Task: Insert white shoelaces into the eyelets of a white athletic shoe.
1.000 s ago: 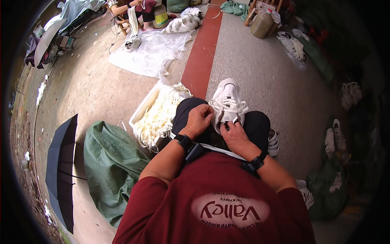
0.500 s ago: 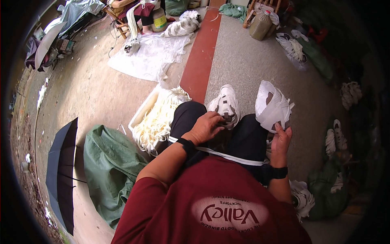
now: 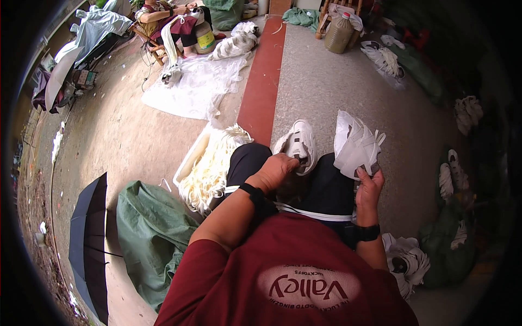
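Note:
Between my knees sits a white sneaker (image 3: 302, 138) with dark grey patches, its toe pointing away from me. My left hand (image 3: 279, 170) is closed at its near opening, and the fingertips are partly hidden there. Off to the right, my right hand (image 3: 370, 187) pinches the lower end of a flattened white shoe upper (image 3: 356, 144) with crossing strips and a grey edge, holding it raised above my right knee. Beside my left knee, a white tray (image 3: 191, 154) is heaped with cream shoelaces (image 3: 217, 163).
A green cloth sack (image 3: 152, 233) and an open dark umbrella (image 3: 89, 244) stand at my left. Several white shoe uppers (image 3: 405, 261) lie by my right hip. Ahead, white plastic sheeting (image 3: 190, 89) covers some floor near a seated person (image 3: 163, 22). A large jug (image 3: 340, 33) stands far right.
My left hand has drawn closer in at the sneaker's opening. The upper in my right hand has turned, showing more of its crossing strips. The whole view has shifted slightly.

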### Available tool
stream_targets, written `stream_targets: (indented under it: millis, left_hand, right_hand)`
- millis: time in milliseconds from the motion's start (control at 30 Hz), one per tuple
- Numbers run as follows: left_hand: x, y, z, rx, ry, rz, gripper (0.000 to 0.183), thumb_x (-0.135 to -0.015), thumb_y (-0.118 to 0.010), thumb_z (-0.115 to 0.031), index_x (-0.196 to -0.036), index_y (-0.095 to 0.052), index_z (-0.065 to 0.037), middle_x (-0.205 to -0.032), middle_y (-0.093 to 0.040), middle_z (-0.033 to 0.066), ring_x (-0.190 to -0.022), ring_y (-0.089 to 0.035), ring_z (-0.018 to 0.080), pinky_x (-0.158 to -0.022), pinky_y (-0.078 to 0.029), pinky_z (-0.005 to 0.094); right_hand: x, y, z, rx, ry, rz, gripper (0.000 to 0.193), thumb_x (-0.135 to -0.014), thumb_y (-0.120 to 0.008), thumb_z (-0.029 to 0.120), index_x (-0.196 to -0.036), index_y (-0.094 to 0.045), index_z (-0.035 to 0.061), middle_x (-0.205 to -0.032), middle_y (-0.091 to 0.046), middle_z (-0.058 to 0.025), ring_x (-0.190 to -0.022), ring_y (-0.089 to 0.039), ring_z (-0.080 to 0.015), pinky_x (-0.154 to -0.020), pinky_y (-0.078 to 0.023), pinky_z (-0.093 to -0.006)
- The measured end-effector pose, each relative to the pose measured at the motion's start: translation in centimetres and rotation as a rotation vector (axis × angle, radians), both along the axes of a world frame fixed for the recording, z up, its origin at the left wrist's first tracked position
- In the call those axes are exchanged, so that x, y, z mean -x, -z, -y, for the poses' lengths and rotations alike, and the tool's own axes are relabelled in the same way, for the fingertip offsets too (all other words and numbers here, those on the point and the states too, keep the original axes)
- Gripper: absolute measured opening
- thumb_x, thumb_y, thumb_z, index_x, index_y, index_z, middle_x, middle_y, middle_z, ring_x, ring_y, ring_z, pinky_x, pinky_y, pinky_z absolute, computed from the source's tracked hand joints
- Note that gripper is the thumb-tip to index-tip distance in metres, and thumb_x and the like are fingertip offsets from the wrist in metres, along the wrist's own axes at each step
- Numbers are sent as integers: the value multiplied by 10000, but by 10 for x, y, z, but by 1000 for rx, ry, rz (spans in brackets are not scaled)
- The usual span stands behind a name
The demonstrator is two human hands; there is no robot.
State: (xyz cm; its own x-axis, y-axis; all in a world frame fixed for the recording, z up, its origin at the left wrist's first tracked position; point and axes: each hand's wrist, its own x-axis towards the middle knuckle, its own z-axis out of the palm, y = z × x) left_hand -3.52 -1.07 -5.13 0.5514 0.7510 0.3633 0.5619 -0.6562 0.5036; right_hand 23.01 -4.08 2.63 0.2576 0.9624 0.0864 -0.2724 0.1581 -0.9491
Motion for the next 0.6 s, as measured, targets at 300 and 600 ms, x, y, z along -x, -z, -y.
stream_targets:
  millis: [300, 600]
  left_hand:
    - [-12, 6, 6, 129, -83, -284, 163, -762, -504, -45, -922, -520, -23, -798, -628, 173, -781, -609, 351, -708, -482, 421]
    - [66, -49, 10, 367, -396, 950, 428, -683, -687, 52, -1082, -532, 41, -980, -645, 99, -921, -604, 151, -831, -473, 279]
  right_hand:
    - [15, -16, 8, -111, -47, 558, 332, -707, -676, 41, -1006, -554, -34, -921, -616, -96, -838, -578, -191, -781, -447, -306]
    - [99, 19, -3, -365, -501, 1561, 223, -656, -633, 28, -842, -513, -1, -852, -564, -209, -807, -539, -380, -717, -429, -450]
